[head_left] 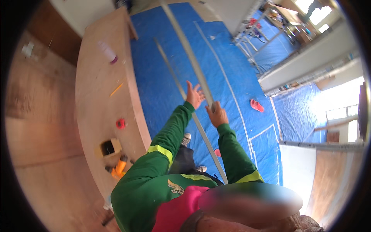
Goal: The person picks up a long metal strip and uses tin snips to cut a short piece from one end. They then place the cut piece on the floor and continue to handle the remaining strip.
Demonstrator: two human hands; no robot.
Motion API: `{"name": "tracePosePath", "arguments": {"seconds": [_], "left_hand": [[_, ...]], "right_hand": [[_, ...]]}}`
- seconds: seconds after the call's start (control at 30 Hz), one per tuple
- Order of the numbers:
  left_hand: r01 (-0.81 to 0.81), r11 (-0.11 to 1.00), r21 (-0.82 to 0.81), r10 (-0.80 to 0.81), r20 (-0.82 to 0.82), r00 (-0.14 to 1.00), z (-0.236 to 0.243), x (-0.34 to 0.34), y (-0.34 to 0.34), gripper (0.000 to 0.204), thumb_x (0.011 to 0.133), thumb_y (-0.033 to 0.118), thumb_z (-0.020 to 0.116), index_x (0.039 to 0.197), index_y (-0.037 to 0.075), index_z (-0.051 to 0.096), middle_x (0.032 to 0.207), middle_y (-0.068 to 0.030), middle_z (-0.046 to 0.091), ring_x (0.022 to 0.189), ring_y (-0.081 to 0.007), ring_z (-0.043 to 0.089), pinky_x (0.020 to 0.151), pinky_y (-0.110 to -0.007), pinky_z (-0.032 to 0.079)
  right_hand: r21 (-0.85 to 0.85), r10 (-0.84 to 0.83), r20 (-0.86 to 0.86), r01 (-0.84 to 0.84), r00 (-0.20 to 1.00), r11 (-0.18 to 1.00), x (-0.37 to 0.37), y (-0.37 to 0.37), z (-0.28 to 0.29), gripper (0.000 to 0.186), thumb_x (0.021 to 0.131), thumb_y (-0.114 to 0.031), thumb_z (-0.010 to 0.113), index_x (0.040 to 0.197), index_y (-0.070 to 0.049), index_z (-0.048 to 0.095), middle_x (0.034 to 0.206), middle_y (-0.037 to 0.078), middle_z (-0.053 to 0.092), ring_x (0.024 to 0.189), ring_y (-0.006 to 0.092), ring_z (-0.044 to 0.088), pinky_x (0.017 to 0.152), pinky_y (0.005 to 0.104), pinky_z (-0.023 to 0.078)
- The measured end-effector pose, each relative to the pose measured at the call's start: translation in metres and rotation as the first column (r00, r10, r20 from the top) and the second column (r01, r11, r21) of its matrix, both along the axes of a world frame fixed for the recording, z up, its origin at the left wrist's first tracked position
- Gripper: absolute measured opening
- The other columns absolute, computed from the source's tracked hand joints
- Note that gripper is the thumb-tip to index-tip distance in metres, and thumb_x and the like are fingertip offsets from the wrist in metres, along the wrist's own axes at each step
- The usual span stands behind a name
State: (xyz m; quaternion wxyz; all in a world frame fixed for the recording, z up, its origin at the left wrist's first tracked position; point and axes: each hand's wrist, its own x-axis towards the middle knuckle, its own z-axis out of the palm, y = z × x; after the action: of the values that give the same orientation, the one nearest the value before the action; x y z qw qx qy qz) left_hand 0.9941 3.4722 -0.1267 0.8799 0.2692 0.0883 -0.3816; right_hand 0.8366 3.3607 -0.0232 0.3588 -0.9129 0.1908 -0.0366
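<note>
A long, narrow, pale grey metal-looking bar slants up and away from me, its near end in my right hand. The fingers of that hand are wrapped round the bar. My left hand is just beside the bar on its left, palm turned toward it, with the fingers spread and nothing held. Below my arms runs a second long, thin bar, which passes behind my left wrist and down to my body. Whether it lies flat on the floor I cannot tell.
On my left, a plywood workbench carries a bottle, yellow pencil, red roll, open cardboard box and orange power tool. Blue sheeting covers the floor. A pink slipper lies right; metal framing stands beyond.
</note>
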Motion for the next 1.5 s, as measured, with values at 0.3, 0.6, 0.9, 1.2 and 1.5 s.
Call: {"name": "tracePosePath", "arguments": {"seconds": [0.3, 0.6, 0.9, 1.2, 1.5], "left_hand": [[0.025, 0.937, -0.349, 0.114, 0.372, 0.921, 0.215, 0.029, -0.041, 0.12, 0.084, 0.095, 0.041, 0.168, 0.012, 0.019, 0.158, -0.0177, 0.044, 0.141, -0.0449, 0.048, 0.119, -0.056, 0.039], [0.186, 0.921, -0.343, 0.035, 0.548, 0.836, 0.32, -0.232, -0.128, 0.081, 0.09, 0.091, 0.041, 0.106, 0.013, 0.055, 0.064, 0.0057, 0.036, 0.046, -0.0065, 0.027, 0.047, -0.026, 0.024], [0.499, 0.831, -0.248, -0.095, 0.819, 0.565, 0.373, -0.514, -0.21, 0.086, 0.098, 0.081, 0.043, 0.119, -0.003, 0.053, 0.071, 0.0031, 0.038, 0.054, -0.0073, 0.035, 0.052, -0.025, 0.033], [0.638, 0.75, -0.175, -0.101, 0.923, 0.371, 0.451, -0.697, -0.228, 0.03, 0.104, 0.033, 0.068, 0.119, 0.006, 0.064, 0.078, 0.0051, 0.049, 0.07, -0.0064, 0.042, 0.062, -0.026, 0.037], [0.788, 0.601, -0.13, -0.145, 0.952, 0.268, 0.46, -0.745, -0.23, 0.035, 0.103, 0.038, 0.069, 0.102, 0.006, 0.054, 0.08, -0.0006, 0.045, 0.078, -0.0137, 0.04, 0.071, -0.032, 0.043]], "right_hand": [[-0.002, -0.059, -0.104, 0.059, 0.993, 0.998, -0.174, -0.022, 0.036, 0.05, 0.098, -0.047, 0.068, 0.124, -0.008, 0.053, 0.098, 0.027, 0.073, 0.089, 0.0501, 0.07, 0.077, 0.0576, 0.055], [-0.085, -0.417, 0.087, 0.423, 0.905, 0.902, -0.391, -0.062, 0.035, 0.039, 0.091, -0.024, 0.072, 0.119, -0.003, 0.054, 0.109, 0.024, 0.07, 0.1, 0.0474, 0.068, 0.084, 0.0546, 0.055], [-0.246, -0.664, 0.47, 0.808, 0.582, 0.535, -0.516, -0.068, 0.139, 0.037, 0.094, -0.018, 0.07, 0.124, -0.003, 0.055, 0.11, 0.026, 0.068, 0.1, 0.0484, 0.065, 0.084, 0.0536, 0.054], [-0.136, -0.797, 0.552, 0.969, 0.245, 0.204, -0.641, -0.066, 0.202, 0.022, 0.104, -0.022, 0.059, 0.114, -0.003, 0.057, 0.097, 0.029, 0.069, 0.092, 0.0532, 0.064, 0.076, 0.0597, 0.05], [-0.018, -0.739, 0.66, 0.987, 0.134, 0.162, -0.684, -0.062, 0.196, 0.02, 0.104, -0.019, 0.06, 0.106, 0.0, 0.057, 0.091, 0.029, 0.068, 0.092, 0.0544, 0.063, 0.072, 0.0583, 0.048]]}}
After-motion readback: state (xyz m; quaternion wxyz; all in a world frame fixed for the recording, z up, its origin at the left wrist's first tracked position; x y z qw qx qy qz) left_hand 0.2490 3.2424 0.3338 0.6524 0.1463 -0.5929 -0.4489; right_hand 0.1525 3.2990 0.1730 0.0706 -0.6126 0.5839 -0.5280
